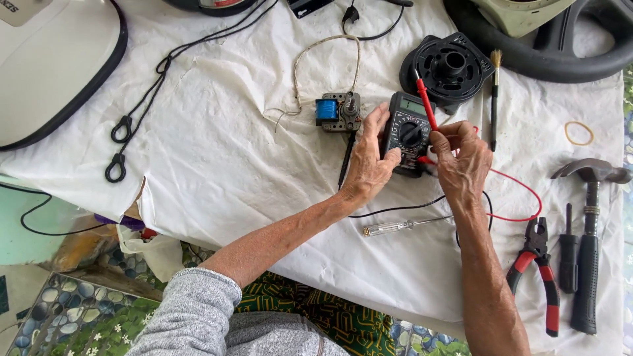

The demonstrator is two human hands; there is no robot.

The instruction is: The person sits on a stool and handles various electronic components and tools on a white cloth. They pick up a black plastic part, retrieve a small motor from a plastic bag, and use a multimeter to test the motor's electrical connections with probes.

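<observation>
Two hands meet over a black multimeter lying mid-table on the white cloth. I see my left hand gripping its left edge, and my right hand with fingers closed on the red probe. Just left sits a small motor with a blue coil.

— How many meters do we count on the white cloth?

— One black multimeter, with two hands on it. We also count one small motor with a blue coil.

— And the hand tools?

— One hammer, one pair of red-handled pliers, one clear-handled screwdriver, one small brush. One rubber band too.
</observation>
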